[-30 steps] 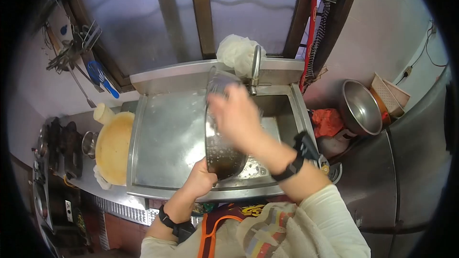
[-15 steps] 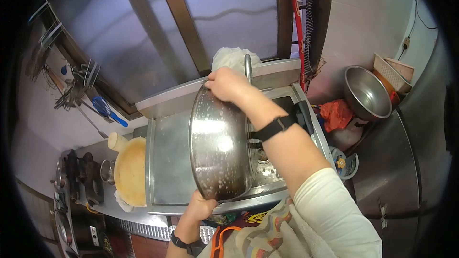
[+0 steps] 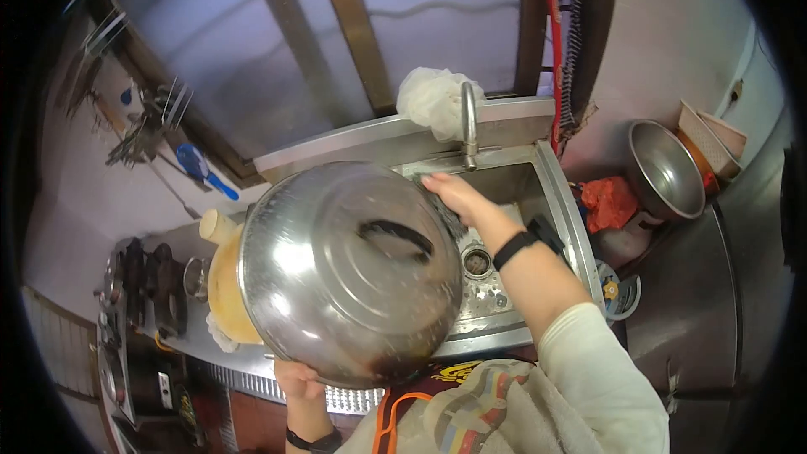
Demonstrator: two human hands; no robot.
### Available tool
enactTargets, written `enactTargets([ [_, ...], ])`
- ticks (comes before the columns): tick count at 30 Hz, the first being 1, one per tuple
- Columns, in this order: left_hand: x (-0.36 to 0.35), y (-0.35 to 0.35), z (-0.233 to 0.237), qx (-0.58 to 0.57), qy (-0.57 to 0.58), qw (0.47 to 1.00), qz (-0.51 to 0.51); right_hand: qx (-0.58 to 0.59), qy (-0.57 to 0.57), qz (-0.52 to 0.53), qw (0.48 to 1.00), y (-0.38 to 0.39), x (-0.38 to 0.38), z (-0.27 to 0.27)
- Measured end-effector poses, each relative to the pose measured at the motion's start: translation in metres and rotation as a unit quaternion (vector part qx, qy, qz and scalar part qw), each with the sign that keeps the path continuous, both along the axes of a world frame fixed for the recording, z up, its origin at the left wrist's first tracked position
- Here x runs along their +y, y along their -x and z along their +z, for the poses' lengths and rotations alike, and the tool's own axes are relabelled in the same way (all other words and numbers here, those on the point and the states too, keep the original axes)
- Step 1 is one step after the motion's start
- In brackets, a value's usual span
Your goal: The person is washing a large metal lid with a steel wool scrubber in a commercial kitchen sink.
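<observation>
Lid (image 3: 319, 286) now face-up over sink rim (image 3: 561, 202)

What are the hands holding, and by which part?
The steel lid, by its rim: left hand grips the near edge, right hand is on the far edge. Neither touches the black handle.

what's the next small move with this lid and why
Probably slide the right hand from the far rim down across the lid toward the brown marks near its lower edge and rub there. The lid's handle side faces up over the sink, the left hand props the near rim, and those marks look dirty.
</observation>
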State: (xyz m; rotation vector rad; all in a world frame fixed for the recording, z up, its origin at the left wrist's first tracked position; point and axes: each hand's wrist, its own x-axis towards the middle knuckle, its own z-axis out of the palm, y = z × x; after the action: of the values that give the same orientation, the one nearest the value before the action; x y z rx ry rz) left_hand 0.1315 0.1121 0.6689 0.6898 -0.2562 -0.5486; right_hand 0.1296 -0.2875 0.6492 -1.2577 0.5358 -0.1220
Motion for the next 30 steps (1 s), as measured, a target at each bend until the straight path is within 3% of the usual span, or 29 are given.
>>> enactTargets([
  [1, 0.004, -0.002, -0.007, 0.067, 0.026, 0.997, 0.036, -0.008, -0.020, -0.030, 0.999, 0.013, 0.010, -0.011],
  [5, -0.017, -0.011, 0.005, 0.103, 0.113, 0.988, -0.017, -0.103, -0.172, -0.101, 0.975, 0.037, 0.068, -0.030],
  [6, -0.023, -0.012, 0.004, 0.105, 0.118, 0.987, -0.004, -0.125, -0.146, -0.105, 0.976, 0.036, 0.082, -0.028],
  [8, -0.036, -0.015, 0.003, 0.105, 0.125, 0.986, 0.032, -0.153, 0.013, -0.155, 0.976, 0.038, 0.108, -0.018],
  [10, -0.050, -0.017, 0.001, 0.107, 0.131, 0.983, 0.077, -0.154, 0.359, -0.202, 0.898, 0.053, 0.150, -0.005],
  [12, -0.050, -0.019, 0.000, 0.118, 0.115, 0.983, 0.079, -0.191, 0.386, -0.147, 0.890, 0.063, 0.166, -0.001],
  [13, -0.052, -0.021, 0.000, 0.128, 0.106, 0.982, 0.087, -0.262, 0.409, -0.125, 0.865, 0.066, 0.179, 0.001],
  [16, -0.051, -0.025, -0.008, 0.154, 0.095, 0.978, 0.106, -0.216, 0.621, -0.072, 0.750, 0.073, 0.167, 0.023],
  [17, -0.048, -0.026, -0.010, 0.161, 0.094, 0.976, 0.111, -0.196, 0.604, -0.104, 0.765, 0.068, 0.155, 0.020],
  [19, -0.039, -0.022, -0.012, 0.165, 0.091, 0.977, 0.095, -0.051, 0.428, -0.151, 0.890, 0.050, 0.119, 0.005],
  [21, -0.036, -0.017, -0.016, 0.141, 0.082, 0.981, 0.105, -0.068, 0.368, -0.147, 0.916, 0.041, 0.082, 0.000],
  [24, -0.032, -0.018, -0.014, 0.150, 0.101, 0.979, 0.097, -0.046, 0.381, -0.181, 0.906, 0.049, 0.091, 0.009],
  [30, -0.034, -0.025, -0.013, 0.102, 0.064, 0.985, 0.122, -0.015, 0.376, -0.061, 0.925, 0.097, 0.163, 0.019],
])
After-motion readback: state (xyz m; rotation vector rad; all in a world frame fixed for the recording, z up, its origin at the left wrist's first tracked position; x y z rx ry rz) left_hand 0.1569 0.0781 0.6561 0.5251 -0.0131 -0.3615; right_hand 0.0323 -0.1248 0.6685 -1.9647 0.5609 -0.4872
